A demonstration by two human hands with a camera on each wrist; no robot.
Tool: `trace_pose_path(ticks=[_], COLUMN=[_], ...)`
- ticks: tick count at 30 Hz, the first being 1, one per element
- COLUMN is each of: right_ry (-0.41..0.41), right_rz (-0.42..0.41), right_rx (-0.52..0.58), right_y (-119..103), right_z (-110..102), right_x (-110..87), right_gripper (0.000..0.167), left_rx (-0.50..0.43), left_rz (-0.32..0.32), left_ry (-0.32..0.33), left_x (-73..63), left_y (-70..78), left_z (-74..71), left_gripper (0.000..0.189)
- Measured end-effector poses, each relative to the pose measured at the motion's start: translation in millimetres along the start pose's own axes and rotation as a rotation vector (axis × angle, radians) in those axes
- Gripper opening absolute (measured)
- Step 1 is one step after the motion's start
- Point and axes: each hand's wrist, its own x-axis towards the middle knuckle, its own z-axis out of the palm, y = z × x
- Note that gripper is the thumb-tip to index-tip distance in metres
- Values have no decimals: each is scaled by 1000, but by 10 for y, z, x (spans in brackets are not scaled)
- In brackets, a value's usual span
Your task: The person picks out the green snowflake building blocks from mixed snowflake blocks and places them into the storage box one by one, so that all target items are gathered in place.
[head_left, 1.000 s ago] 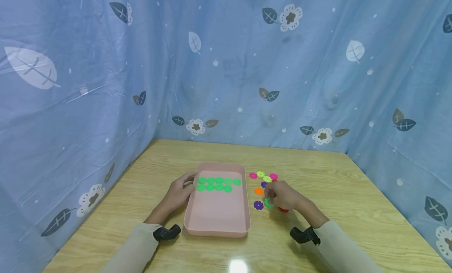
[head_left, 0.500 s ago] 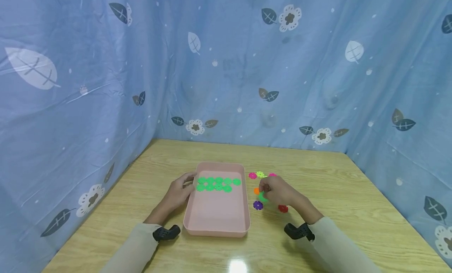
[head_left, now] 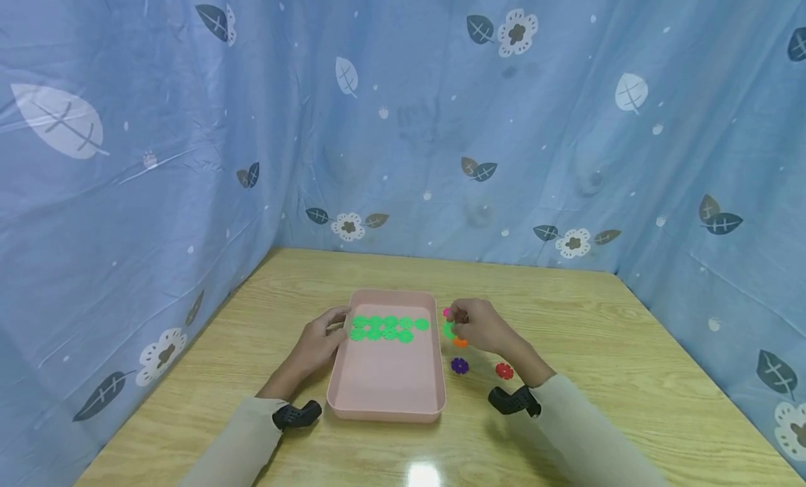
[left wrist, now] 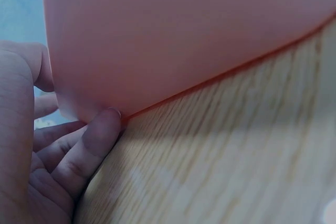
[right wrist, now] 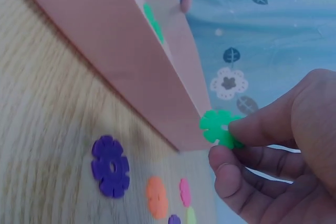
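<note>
My right hand [head_left: 480,324] pinches a green flower-shaped plastic disc [right wrist: 215,125] between thumb and fingers. It hovers just right of the pink tray [head_left: 387,385], beside the tray's right wall. Inside the tray, several green discs [head_left: 390,322] lie in two rows towards its far end. My left hand [head_left: 320,339] rests against the tray's left side, its fingers relaxed. In the left wrist view, the thumb [left wrist: 102,132] touches the outer wall low down, near the wooden table.
To the tray's right lie a purple disc [head_left: 460,366], a red disc [head_left: 504,371], an orange disc [head_left: 461,343] and a pink disc [head_left: 446,312]. My right hand hides others in the head view. A blue patterned curtain [head_left: 403,123] surrounds the table [head_left: 541,291].
My right hand has lifted the green disc from the table and moved it left and away from me, towards the tray. The red disc has come into full view. My left hand stays put.
</note>
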Motion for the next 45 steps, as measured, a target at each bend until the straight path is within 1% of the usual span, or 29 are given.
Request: trace_pose_path(ticks=[5,10,14,24,28,31,34,38,42,45], right_ry=[17,39,44,20,30,23,16,4,-31,-42], right_rz=[12,36,50,96,119,137,146,150,154,162], right_rx=[75,125,150,183,189,200,192,142,89,42], right_y=[-25,-66,-85,-75,-87,-111,-142,-140,-132,-120], right_z=[36,76,110,196,223,238,254,290,324,349], right_x=[76,168,236,385,439,464,487,520,554,579], right_gripper=[7,5,6,7,8,10,10,8,9,8], left_rx=[8,2,0,10,-1,-10,-15,-15,-28,-36], left_rz=[2,2,2,5,5,4,4,4,0,0], left_ry=[1,-4,-7,-3,-6,-13,-12,-12,-13,-15], left_x=[-8,-9,-4,7,9,9,8,8,3,2], left_y=[9,14,12,-6,-9,-7,5,13,4,0], left_z=[0,-3,-4,-4,-6,-5,-7,-10,-9,-7], left_gripper=[50,50,50,50,50,51,51,51,51,51])
